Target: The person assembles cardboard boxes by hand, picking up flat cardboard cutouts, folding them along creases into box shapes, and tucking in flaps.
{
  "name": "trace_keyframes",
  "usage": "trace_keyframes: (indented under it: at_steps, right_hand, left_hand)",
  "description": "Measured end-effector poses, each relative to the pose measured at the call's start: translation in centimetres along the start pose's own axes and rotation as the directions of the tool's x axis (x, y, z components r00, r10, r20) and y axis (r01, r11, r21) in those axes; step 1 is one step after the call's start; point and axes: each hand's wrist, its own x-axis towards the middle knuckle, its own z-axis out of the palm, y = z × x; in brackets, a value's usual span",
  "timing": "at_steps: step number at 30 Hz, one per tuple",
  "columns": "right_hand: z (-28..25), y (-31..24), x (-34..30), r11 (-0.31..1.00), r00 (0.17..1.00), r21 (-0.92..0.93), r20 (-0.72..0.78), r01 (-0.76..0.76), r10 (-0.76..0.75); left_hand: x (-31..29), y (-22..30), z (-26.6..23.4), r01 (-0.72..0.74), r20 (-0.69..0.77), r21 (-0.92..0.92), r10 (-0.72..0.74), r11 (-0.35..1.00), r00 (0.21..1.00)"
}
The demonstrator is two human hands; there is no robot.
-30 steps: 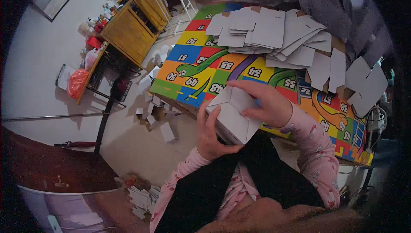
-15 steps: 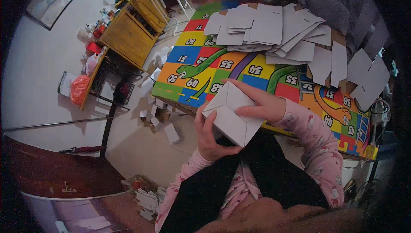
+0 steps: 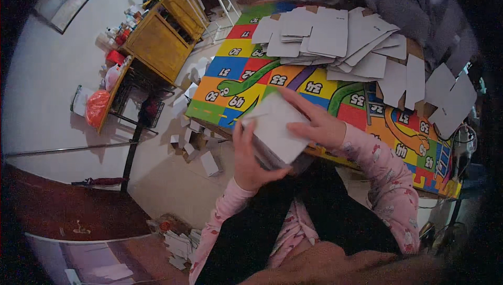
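Head view: a small white folded cardboard box (image 3: 273, 129) is clasped between the left hand (image 3: 250, 160) and right hand (image 3: 319, 127); uneven pressure could crush its thin walls.

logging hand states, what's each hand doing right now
Left hand: closed on the white cardboard box, gripping its near side.
Right hand: holding the same box, fingers spread on top.

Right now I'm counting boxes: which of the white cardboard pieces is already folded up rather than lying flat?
The white box held between the left hand and right hand; the others lie as flat sheets on the mat.
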Motion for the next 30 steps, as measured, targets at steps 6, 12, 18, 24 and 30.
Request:
trace_keyframes:
  at_steps: [6,12,18,24,30]
  right_hand:
    - [0.8,-1.4,0.0,0.829,0.957,-0.484,0.067,0.279,-0.283]
    - [0.9,0.8,0.6,0.833,0.942,-0.493,-0.074,0.252,-0.328]
    - [-0.1,6.1,1.4,0.965,0.968,0.241,-0.201,-0.103,0.153]
    - [-2.0,11.3,0.8,0.871,0.913,0.423,-0.196,-0.250,0.358]
    - [-3.6,12.2,-1.7,0.934,0.910,0.273,-0.282,-0.229,0.305]
  left_hand:
    - [2.1,-1.9,-2.1,0.383,0.149,-0.431,-0.355,0.817,0.923]
    - [4.1,-3.0,-3.8,0.540,0.338,-0.672,-0.438,0.507,0.833]
    - [4.9,-5.4,-4.5,0.514,0.479,-0.857,-0.443,-0.048,0.758]
    - [3.7,-7.5,-0.1,0.538,0.334,-0.742,-0.475,0.400,0.814]
    - [5.8,-5.4,1.6,0.466,0.273,-0.387,-0.384,0.796,0.882]
